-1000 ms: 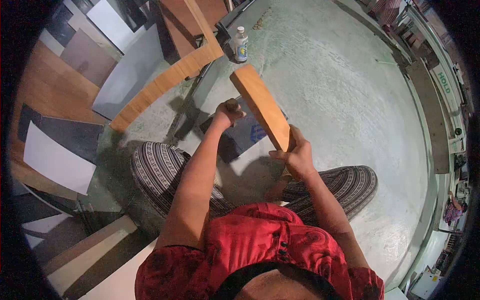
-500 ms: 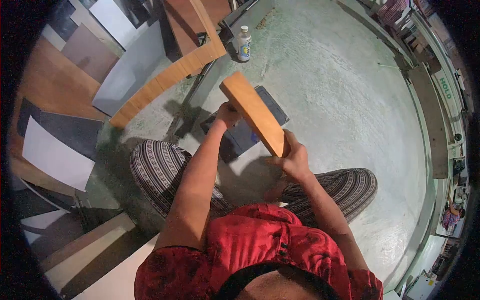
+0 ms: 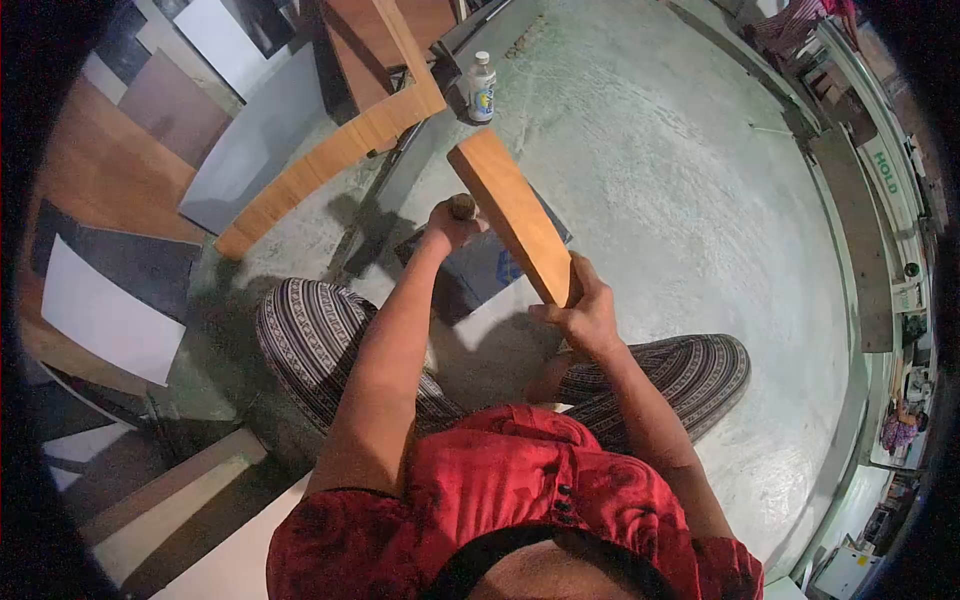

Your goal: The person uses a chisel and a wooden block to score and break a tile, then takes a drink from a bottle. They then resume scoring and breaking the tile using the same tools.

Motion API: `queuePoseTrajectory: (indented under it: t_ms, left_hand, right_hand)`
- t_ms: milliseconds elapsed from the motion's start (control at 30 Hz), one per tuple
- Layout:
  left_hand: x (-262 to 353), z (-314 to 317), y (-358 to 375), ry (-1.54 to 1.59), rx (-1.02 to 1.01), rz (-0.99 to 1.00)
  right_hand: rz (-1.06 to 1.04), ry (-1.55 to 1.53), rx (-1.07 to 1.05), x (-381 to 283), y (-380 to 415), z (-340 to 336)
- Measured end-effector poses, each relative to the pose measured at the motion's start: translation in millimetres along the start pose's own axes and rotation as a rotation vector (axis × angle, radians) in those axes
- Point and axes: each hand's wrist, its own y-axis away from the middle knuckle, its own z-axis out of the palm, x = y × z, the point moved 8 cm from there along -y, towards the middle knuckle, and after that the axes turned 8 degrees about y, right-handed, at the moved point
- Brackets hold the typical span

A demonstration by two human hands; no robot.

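Note:
A thick orange-brown wooden board [image 3: 515, 220] is raised at a slant in front of me. My right hand [image 3: 588, 310] is closed on its lower end, thumb on the near side. To the left of the board, my left hand [image 3: 452, 230] is wrapped round something with a rounded brown end [image 3: 462, 206], like a tool's handle; the rest of it is hidden by the hand and the board. Beneath both hands a dark flat-topped box [image 3: 470, 275] with a blue mark rests on the floor, partly covered by the board.
A bottle with a blue-and-white label [image 3: 482, 88] stands on the floor ahead. Left of it lies a long wooden strip [image 3: 330, 165]. Several panels and sheets [image 3: 115, 310] lean or lie at the left. A bench-like structure [image 3: 875, 230] runs along the right, with a person [image 3: 905, 430] beyond.
My left hand has turned and shifted slightly, so the brown rounded end now shows. The board has tilted a little and its upper end sits slightly higher.

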Motion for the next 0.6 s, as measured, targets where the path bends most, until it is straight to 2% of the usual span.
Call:
queuePoseTrajectory:
  t_ms: [33, 167, 233, 267, 333, 367, 433, 467, 533, 567, 600]
  left_hand:
    - [-0.2, 2.5, -3.6, -0.061, -0.059, 0.041]
    - [23.0, 8.4, 14.0, -0.010, -0.049, 0.032]
    - [26.6, 11.5, 21.2, 0.014, -0.070, -0.046]
    - [15.2, 8.4, 13.6, 0.014, -0.070, -0.047]
    - [-23.8, -4.3, -9.9, 0.155, -0.012, -0.140]
    - [-19.3, -1.7, -6.0, 0.152, -0.014, -0.139]
    - [6.3, 4.4, 5.5, 0.322, -0.014, 0.024]
    - [-0.5, 1.5, 0.7, 0.325, -0.011, 0.024]
    - [-9.7, -2.4, -10.6, 0.101, -0.066, 0.175]
    - [-3.2, -2.5, -6.1, 0.103, -0.062, 0.172]
    - [16.2, 3.3, 2.8, -0.031, -0.099, 0.200]
  right_hand:
    - [-0.005, 0.044, 0.029, -4.9, 0.8, -3.4]
    - [0.004, 0.111, -0.007, -8.3, 1.6, -0.3]
    - [0.000, 0.276, -0.013, -9.6, 1.3, 1.2]
    - [0.001, 0.276, -0.013, -8.2, 0.5, 2.6]
    - [0.101, 0.503, -0.092, 5.0, -1.4, 8.8]
    - [0.101, 0.501, -0.089, 3.1, -0.9, 7.9]
    - [0.109, 0.440, -0.092, -1.2, 0.9, 6.7]
    - [0.108, 0.442, -0.095, -0.7, 1.7, 7.4]
    - [-0.046, 0.140, -0.014, -12.4, 2.3, 4.5]
    - [-0.046, 0.141, -0.019, -14.9, 2.7, 5.8]
    - [-0.045, 0.132, 0.017, -20.4, 3.2, 3.7]
